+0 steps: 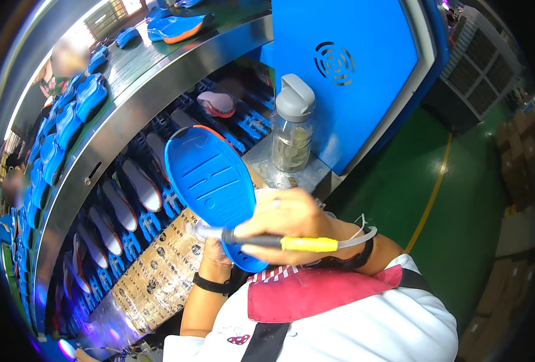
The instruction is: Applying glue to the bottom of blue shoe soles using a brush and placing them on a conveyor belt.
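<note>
A blue shoe-shaped tray [210,175] with an orange strip along its upper rim is tilted in front of my chest. Its lower end rests in my left hand [217,252], whose fingers are mostly hidden behind the tray and the tool. My right hand [291,214] is closed around a pen-like brush tool [261,240] with a black grip and yellow section. A pale tube runs from the tool's rear end past my right wrist. The tool's whitish tip is blurred and lies across the tray's left edge, near my left hand; whether it touches cannot be told.
A curved conveyor [135,66] carries several blue trays at the left. Below its metal edge, shoe soles [141,184] stand in a row on blue holders. Brown printed covering [153,274] lies over a ledge. A clear bottle [291,142] stands beside a blue machine panel [364,66].
</note>
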Demonstrator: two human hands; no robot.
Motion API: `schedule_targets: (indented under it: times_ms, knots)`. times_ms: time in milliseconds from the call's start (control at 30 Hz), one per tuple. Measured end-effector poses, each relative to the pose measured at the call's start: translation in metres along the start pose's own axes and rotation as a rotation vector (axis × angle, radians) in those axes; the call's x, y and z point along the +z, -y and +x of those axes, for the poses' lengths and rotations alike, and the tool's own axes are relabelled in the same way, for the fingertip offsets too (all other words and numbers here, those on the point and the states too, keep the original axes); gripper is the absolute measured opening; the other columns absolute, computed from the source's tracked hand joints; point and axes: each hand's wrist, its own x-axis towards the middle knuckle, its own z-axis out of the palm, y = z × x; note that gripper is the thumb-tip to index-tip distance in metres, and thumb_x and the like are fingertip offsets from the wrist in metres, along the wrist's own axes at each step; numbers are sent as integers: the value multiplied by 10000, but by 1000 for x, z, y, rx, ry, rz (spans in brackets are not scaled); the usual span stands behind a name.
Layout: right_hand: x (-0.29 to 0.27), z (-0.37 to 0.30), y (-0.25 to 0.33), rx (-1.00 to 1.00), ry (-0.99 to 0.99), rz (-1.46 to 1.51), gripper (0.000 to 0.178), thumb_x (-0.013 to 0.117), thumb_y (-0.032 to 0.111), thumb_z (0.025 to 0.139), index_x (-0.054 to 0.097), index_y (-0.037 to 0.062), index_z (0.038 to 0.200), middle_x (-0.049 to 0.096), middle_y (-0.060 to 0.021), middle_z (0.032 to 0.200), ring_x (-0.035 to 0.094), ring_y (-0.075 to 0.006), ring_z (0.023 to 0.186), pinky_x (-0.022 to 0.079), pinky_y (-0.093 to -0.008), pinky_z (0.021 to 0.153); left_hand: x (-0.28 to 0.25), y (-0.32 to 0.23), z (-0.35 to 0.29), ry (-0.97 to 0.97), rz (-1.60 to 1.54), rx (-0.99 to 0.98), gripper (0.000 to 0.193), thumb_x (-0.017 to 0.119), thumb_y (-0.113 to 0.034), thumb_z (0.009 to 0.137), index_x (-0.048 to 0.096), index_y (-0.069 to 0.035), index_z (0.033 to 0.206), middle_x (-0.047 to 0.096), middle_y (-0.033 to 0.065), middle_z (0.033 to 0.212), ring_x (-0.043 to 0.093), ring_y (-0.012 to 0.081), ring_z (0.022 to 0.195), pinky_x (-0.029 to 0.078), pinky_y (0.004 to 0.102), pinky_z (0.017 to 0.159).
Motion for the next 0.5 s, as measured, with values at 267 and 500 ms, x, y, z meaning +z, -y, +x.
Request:
schedule_targets:
  times_ms: [267,500]
  knots:
    - [22,-6,6,-49,67,40,274,763,7,638,670,28,895,553,-66,644,547,-225,551,428,-321,489,9,-22,-10,47,158,149,939,698,-635,709,384,-35,1359,551,205,1237,592,324,1092,521,461,918]
    - [47,-15,16,47,41,53,256,768,84,675,666,50,907,610,-89,703,600,-249,632,492,-339,571,25,-38,-7,338,-61,346,936,646,-629,760,354,24,1363,528,242,1228,563,394,1099,515,551,899]
